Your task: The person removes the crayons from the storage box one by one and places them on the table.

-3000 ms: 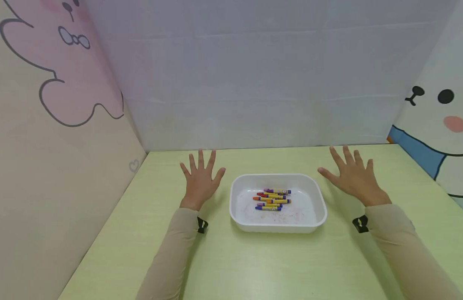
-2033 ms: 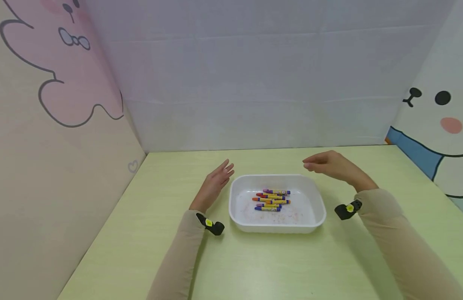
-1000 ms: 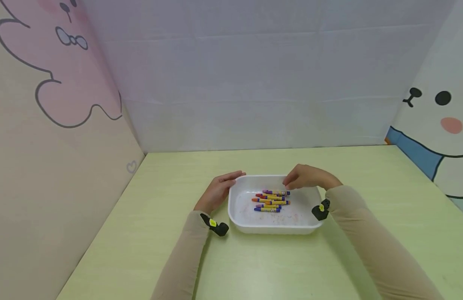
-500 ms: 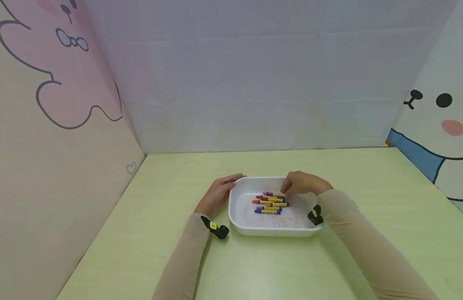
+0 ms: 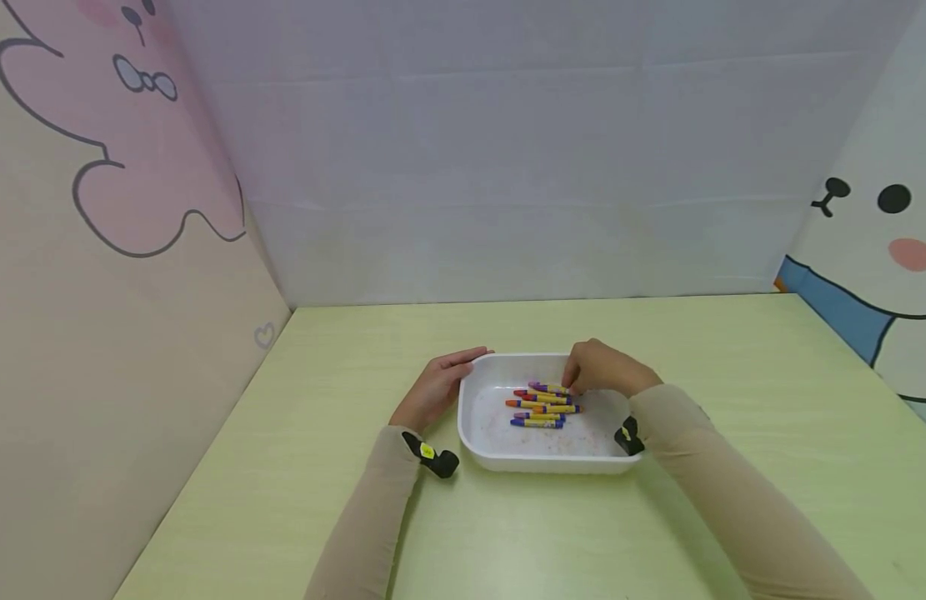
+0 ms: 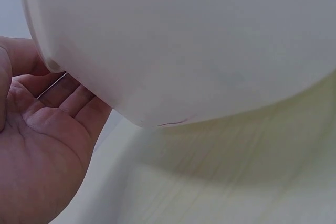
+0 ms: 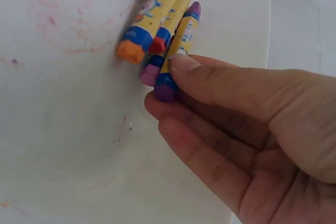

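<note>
Two hands on one white tray (image 5: 553,465), tray flat on bench (image 5: 553,533); R hand (image 5: 608,367) reaches inside, R grip narrow, thumb + fingers pinching purple crayon (image 7: 184,38) nearer its flat end; crayon is at far side of the pile, in tray; off tray floor or not, can't tell. L hand (image 5: 435,387) at tray's far-L corner, L grip round rim, thumb by edge, fingers outside; firmness can't tell.

Risks (est.): pinch is toward one end, so crayon could swivel or slip if lifted, esp. if surface is slick; pink-ended crayon (image 7: 150,73) sits right beside, could get dragged along; orange crayon (image 7: 150,22) + red crayon (image 7: 159,43) close by, a fingertip knock prob. scatters them; black wrist cam (image 5: 629,436) overlaps tray's near-R corner in head view, contact unclear; a low sweep might bump rim + shift tray; L hand raising its corner would tilt tray, contents slide.
</note>
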`<act>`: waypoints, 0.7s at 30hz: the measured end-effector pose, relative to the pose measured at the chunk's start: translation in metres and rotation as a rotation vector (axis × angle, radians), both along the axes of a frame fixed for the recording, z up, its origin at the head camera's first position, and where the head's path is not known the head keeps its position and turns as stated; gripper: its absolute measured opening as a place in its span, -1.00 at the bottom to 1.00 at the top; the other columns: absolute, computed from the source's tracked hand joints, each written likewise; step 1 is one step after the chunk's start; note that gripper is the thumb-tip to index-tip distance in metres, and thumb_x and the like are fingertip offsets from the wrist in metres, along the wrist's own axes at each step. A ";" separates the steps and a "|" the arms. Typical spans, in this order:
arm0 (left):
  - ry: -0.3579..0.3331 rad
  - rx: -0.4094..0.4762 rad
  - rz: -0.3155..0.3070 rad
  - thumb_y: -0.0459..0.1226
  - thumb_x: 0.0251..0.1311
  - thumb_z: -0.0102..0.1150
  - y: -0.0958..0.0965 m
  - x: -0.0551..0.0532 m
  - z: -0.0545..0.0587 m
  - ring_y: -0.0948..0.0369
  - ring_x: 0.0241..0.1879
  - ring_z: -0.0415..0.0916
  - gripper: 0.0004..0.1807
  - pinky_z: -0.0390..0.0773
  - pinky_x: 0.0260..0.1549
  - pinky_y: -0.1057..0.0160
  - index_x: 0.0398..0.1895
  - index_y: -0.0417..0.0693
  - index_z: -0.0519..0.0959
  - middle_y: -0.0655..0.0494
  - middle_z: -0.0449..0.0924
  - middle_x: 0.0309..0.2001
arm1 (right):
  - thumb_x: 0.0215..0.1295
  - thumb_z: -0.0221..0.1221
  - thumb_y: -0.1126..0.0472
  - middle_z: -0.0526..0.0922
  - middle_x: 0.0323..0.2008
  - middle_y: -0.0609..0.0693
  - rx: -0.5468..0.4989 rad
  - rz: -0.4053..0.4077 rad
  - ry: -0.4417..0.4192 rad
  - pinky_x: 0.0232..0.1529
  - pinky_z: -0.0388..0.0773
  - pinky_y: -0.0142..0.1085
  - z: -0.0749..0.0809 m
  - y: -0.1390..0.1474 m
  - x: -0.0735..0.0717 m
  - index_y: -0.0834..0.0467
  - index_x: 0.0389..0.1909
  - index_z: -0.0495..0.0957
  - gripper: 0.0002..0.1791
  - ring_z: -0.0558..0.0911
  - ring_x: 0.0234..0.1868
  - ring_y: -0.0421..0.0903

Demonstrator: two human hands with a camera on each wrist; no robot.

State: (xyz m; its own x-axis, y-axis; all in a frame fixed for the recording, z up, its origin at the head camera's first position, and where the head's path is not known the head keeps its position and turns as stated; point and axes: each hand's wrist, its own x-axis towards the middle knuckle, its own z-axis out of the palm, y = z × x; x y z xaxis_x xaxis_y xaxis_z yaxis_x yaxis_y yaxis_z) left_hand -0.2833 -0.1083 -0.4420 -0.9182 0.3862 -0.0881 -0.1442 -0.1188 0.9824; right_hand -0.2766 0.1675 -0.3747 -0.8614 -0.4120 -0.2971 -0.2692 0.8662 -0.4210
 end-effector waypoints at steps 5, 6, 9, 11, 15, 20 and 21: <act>-0.001 -0.006 -0.002 -0.38 0.42 -0.15 0.000 0.000 0.000 0.08 0.33 0.34 -0.58 0.45 0.23 0.19 0.31 -0.18 0.41 -0.04 0.41 0.32 | 0.13 0.29 0.38 0.71 -0.34 -0.01 0.001 0.007 0.015 -0.19 0.62 -0.27 0.004 0.001 0.002 0.18 -0.33 0.73 -0.89 0.60 -0.31 -0.15; 0.002 -0.004 -0.004 -0.38 0.42 -0.16 0.000 0.000 0.000 0.07 0.33 0.34 -0.58 0.46 0.23 0.18 0.31 -0.18 0.40 -0.05 0.40 0.33 | 0.13 0.30 0.37 0.71 -0.33 -0.01 -0.003 0.007 0.016 -0.18 0.63 -0.27 0.005 0.001 0.002 0.18 -0.32 0.73 -0.89 0.60 -0.30 -0.15; -0.004 0.001 -0.004 -0.38 0.42 -0.16 0.000 -0.001 0.000 0.07 0.33 0.34 -0.58 0.46 0.22 0.19 0.31 -0.18 0.40 -0.04 0.40 0.33 | 0.14 0.30 0.36 0.71 -0.32 -0.01 -0.019 0.010 0.020 -0.17 0.63 -0.26 0.008 0.003 0.003 0.18 -0.30 0.73 -0.88 0.61 -0.29 -0.15; -0.011 0.005 0.000 -0.37 0.42 -0.16 0.000 -0.001 -0.001 0.07 0.33 0.34 -0.58 0.47 0.21 0.20 0.30 -0.17 0.41 -0.02 0.41 0.33 | 0.14 0.30 0.36 0.72 -0.31 -0.02 -0.030 0.011 0.020 -0.18 0.63 -0.26 0.010 0.004 0.003 0.18 -0.28 0.74 -0.87 0.61 -0.29 -0.16; -0.016 0.006 0.002 -0.36 0.43 -0.16 0.000 -0.001 -0.001 0.07 0.33 0.34 -0.58 0.47 0.22 0.18 0.30 -0.15 0.42 -0.01 0.41 0.33 | 0.15 0.30 0.35 0.73 -0.32 -0.02 -0.044 0.030 0.021 -0.20 0.63 -0.28 0.015 0.005 0.004 0.19 -0.27 0.74 -0.86 0.61 -0.31 -0.17; -0.007 0.007 0.001 -0.38 0.43 -0.17 0.000 0.000 0.000 0.07 0.34 0.32 -0.57 0.43 0.25 0.15 0.32 -0.16 0.40 -0.03 0.40 0.33 | 0.16 0.29 0.34 0.74 -0.31 -0.01 -0.057 0.041 0.027 -0.23 0.63 -0.29 0.019 0.008 0.005 0.19 -0.25 0.74 -0.85 0.62 -0.32 -0.18; -0.008 0.007 0.002 -0.38 0.43 -0.16 0.000 0.001 0.001 0.07 0.34 0.32 -0.57 0.42 0.26 0.14 0.32 -0.15 0.40 -0.02 0.40 0.33 | 0.16 0.29 0.34 0.74 -0.30 -0.01 -0.060 0.044 0.032 -0.24 0.64 -0.29 0.020 0.009 0.005 0.19 -0.25 0.74 -0.85 0.63 -0.32 -0.18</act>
